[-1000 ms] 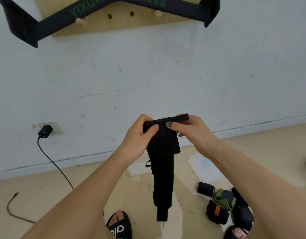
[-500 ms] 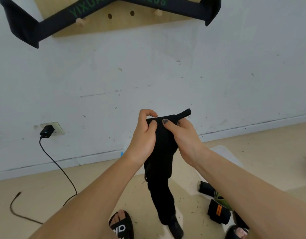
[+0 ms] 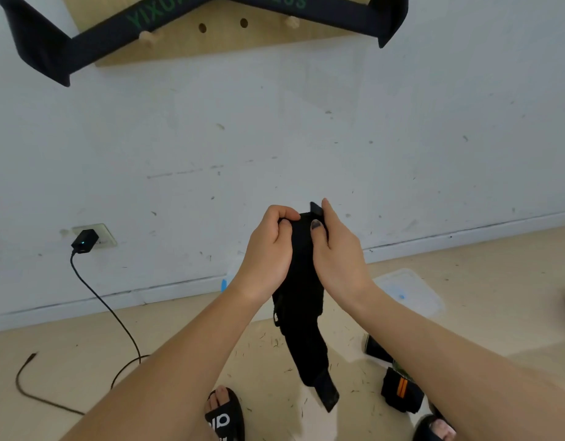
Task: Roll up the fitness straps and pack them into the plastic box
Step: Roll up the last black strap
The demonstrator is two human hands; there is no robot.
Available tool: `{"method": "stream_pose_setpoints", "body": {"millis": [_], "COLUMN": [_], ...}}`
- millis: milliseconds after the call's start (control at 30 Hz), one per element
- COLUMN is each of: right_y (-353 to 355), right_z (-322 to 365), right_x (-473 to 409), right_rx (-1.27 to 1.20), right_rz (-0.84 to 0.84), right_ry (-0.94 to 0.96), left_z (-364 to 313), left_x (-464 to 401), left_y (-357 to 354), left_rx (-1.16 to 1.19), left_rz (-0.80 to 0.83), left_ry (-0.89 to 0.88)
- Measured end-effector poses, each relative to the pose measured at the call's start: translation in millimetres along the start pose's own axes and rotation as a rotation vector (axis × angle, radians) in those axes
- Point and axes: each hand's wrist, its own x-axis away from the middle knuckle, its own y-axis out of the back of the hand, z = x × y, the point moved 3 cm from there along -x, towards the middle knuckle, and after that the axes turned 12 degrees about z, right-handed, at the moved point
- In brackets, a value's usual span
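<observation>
Floor [image 3: 68, 361]: pale beige, specked with dark bits. On it: clear plastic box [image 3: 411, 291] near the wall; rolled black straps [image 3: 402, 389], one orange-striped, just beside the right foot; black cable [image 3: 52, 399] trailing at left; two black sandals [image 3: 227, 418].

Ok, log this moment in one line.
stage: rolling | left hand: grips black strap | right hand: pinches strap top | strap tail: hanging

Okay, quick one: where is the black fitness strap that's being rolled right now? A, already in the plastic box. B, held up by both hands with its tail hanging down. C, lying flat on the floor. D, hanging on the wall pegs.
B: the left hand and right hand grip the top of the black fitness strap, and its tail dangles above the floor.
</observation>
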Motion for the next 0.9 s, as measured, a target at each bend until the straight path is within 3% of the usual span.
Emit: {"method": "stream_pose_setpoints", "body": {"millis": [167, 367, 633, 800, 900], "right_y": [-4, -3, -7, -3, 1], "right_z": [-1, 2, 9, 10, 10], "right_x": [3, 4, 7, 4, -1], "right_rx": [0.252, 0.281, 0.335, 0.219, -0.113], "right_rz": [0.066, 0.095, 0.181, 0.186, 0.153], "right_ry": [0.071, 0.12, 0.101, 0.089, 0.043], "left_z": [-2, -2, 3, 2, 0], "left_x": [-1, 0, 1, -1, -1], "left_y": [-1, 4, 11, 16, 19], "left_rx": [0.015, 0.185, 0.022, -0.031, -0.008], "left_rz": [0.002, 0.001, -0.013, -0.021, -0.016], "left_ry": [0.001, 0.062, 0.011, -0.02, -0.043]}}
